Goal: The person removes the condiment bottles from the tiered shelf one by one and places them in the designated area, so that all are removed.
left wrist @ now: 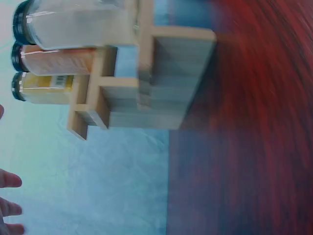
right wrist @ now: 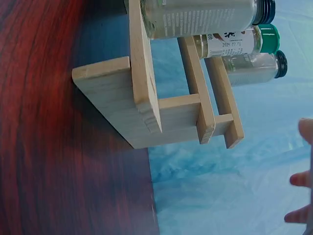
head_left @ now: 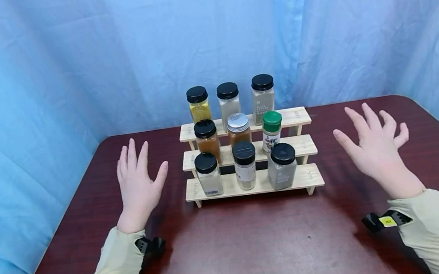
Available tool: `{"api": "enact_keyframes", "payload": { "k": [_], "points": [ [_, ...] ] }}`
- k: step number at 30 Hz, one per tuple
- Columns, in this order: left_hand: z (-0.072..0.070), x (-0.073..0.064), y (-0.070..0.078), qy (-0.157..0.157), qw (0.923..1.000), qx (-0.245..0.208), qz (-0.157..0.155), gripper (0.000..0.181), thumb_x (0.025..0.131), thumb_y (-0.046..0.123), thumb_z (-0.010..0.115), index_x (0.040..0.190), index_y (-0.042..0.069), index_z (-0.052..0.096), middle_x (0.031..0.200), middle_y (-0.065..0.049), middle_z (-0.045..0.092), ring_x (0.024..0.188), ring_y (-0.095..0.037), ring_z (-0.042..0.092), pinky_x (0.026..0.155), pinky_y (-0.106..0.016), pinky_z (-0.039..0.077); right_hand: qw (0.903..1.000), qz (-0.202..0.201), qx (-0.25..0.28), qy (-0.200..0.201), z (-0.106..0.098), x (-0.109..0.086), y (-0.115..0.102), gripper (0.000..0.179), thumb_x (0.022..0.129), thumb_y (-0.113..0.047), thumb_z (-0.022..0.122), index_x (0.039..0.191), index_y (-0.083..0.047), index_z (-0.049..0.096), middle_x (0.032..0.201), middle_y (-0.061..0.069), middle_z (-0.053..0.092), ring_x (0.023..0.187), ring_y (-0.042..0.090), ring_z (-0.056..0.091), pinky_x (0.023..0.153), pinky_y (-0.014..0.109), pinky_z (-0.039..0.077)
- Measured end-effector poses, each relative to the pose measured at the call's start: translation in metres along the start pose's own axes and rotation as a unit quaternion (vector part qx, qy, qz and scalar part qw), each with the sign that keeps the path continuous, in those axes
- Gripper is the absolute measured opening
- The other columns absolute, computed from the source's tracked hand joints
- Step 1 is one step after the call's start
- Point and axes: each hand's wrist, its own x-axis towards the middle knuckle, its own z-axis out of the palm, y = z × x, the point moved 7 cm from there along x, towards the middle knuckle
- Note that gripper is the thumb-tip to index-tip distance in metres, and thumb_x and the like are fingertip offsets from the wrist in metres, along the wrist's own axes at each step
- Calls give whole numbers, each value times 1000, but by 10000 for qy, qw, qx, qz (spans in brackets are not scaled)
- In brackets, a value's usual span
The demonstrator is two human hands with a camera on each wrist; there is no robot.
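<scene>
A person's left hand [head_left: 138,186] and right hand [head_left: 379,152] hover, spread wide and empty, beside a three-step wooden rack [head_left: 230,184] of nine jars [head_left: 240,137] near the desk's [head_left: 260,248] far edge. This seems a ready stance; gripping a jar would call for reaching inward.

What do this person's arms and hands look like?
The left hand and right hand are bare. The sleeves are pale beige; at each cuff sits a black strap with a small black device, the right one bearing a yellow label.
</scene>
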Motion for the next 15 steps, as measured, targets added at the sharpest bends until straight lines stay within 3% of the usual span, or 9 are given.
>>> {"api": "enact_keyframes", "payload": {
  "k": [3,6,11,13,15],
  "points": [
    [-4,3,1,169,9973,-682,-200,57,91,30,60,136,0,47,146,-22,35,134,-40,31,108,-57,28,9973,-205,515,479,-5,0,-5,60,98,-45,41,141,-2,39,146,28,26,131,51,11,96,71,0],
    [1,7,-2,-63,9879,-1400,-662,52,92,26,61,134,-1,48,136,-21,45,123,-37,44,101,-51,40,9921,-254,986,732,-8,0,-8,53,98,-36,44,137,0,44,140,29,34,127,51,18,93,70,9],
    [24,10,-13,-857,9532,-2388,-1645,50,93,24,61,136,2,47,128,-21,52,114,-34,54,94,-44,48,9826,-183,1674,778,-8,0,-12,42,99,-23,45,133,2,48,130,28,44,122,48,28,95,64,19],
    [35,8,-15,-1149,9379,-2637,-1939,50,93,24,60,136,3,46,128,-21,53,115,-33,55,94,-44,49,9802,-147,1834,734,-6,0,-13,41,99,-22,45,133,2,48,127,26,46,120,41,32,98,53,25],
    [45,7,-14,-1414,9252,-2797,-2140,51,94,24,59,138,4,45,128,-21,53,115,-34,56,95,-44,50,9782,-141,1951,705,-4,1,-15,40,99,-21,46,133,1,49,125,23,48,118,24,39,97,35,30]
  ]
}}
